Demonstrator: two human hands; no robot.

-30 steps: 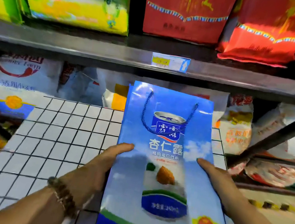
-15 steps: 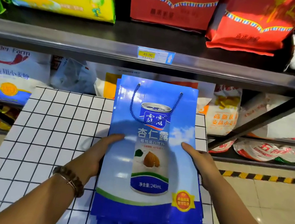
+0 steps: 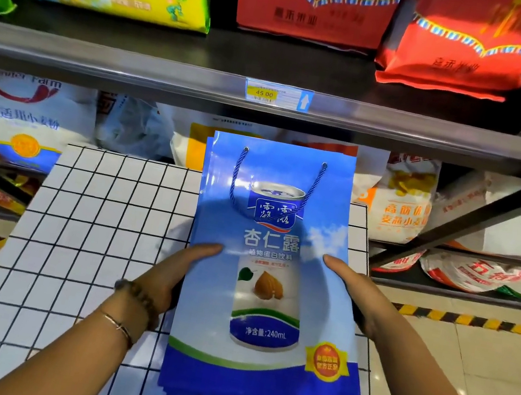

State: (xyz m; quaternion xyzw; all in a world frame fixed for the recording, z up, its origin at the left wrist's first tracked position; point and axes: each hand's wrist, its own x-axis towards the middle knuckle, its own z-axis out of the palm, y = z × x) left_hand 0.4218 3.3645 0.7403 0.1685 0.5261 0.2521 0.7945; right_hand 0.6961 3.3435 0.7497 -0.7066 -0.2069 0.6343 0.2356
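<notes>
Left hand [image 3: 175, 269] and right hand [image 3: 355, 296] clasp the bags [image 3: 262, 305] by both sides — likely squaring them on the table [image 3: 91, 219].

bags [image 3: 252, 366] on table [image 3: 88, 236], shelf [image 3: 135, 69] behind

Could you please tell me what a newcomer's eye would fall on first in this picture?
A stack of blue bags, a drink can printed on the top one, lies on the right of the white gridded table, gripped at its sides by the left hand and the right hand. Behind and above, bright red bags stand on the shelf.
</notes>
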